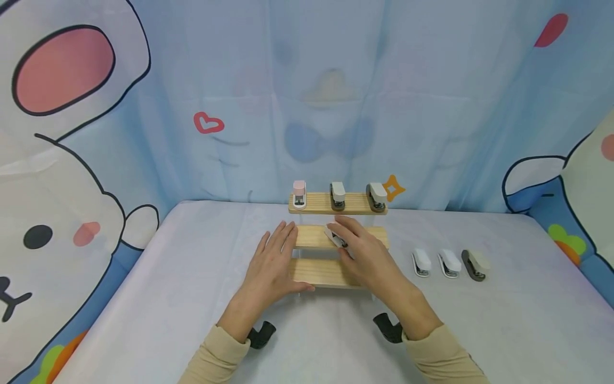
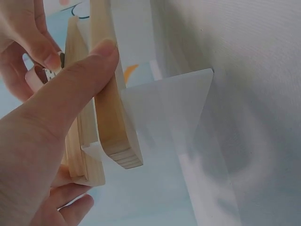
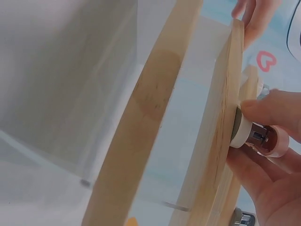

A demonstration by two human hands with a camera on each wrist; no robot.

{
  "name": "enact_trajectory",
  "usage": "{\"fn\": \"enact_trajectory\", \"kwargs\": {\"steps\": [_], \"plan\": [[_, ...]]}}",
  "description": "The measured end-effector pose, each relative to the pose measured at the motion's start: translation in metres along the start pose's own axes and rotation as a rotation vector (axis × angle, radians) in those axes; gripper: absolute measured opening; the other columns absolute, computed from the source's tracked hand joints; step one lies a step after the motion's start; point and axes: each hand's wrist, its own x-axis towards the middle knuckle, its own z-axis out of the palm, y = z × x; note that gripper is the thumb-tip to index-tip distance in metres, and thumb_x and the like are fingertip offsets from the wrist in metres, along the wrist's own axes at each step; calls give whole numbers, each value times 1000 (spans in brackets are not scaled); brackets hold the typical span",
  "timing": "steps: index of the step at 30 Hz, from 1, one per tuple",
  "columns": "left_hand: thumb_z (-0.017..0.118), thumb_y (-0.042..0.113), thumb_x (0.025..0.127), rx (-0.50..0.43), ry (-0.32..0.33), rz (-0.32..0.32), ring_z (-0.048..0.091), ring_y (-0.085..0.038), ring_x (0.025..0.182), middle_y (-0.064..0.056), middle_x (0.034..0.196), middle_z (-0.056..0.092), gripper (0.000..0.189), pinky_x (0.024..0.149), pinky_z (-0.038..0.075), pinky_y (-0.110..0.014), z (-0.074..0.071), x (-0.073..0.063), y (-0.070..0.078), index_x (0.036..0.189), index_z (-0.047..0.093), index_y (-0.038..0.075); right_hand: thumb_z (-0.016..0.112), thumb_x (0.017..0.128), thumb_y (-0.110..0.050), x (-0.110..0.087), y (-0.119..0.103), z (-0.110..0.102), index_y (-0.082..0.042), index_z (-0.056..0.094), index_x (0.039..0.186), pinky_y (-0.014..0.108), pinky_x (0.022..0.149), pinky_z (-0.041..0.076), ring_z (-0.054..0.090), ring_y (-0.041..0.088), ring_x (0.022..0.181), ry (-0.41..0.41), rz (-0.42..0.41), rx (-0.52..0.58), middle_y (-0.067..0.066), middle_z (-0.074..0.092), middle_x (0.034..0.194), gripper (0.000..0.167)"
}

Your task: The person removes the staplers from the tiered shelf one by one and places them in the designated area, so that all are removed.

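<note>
Setting the small stapler (image 1: 335, 236) level before loosening the pinch, with the wooden rack (image 1: 318, 272) braced, seems soundest. Stapler: at the middle shelf (image 1: 310, 238). Right hand (image 1: 371, 260): angled inward, thumb and fingers pinching the stapler. Left hand (image 1: 272, 264): spread wide, fingers extended, against the rack's left end.

held stapler (image 1: 337, 237) partly behind right fingers (image 1: 352, 226), left sleeve (image 1: 211, 358) cut off

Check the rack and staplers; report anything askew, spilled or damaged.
Nothing looks spilled or plainly broken. The stapler in the right hand slants at the middle shelf, though being held may explain that. The right wrist view shows a speckled darker patch on the lower shelf; stain or shadow, I cannot tell.
</note>
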Motion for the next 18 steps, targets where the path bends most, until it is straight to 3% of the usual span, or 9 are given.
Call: {"fn": "enact_trajectory", "kwargs": {"steps": [8,18], "plan": [[83,70,58,28,32,9,32,-26,149,-11,158,37,127,123,26,-49,1,0,0,153,32,3,72,83,7,-1,3,-4,-4,59,135,45,81,59,62,36,118,27,9,-3,19,53,141,54],[82,70,59,38,28,9,31,-27,149,-11,158,37,127,123,25,-49,1,-1,1,154,31,3,70,83,9,-10,4,-17,-3,59,134,45,80,58,63,38,115,49,8,14,19,53,140,54]]}}
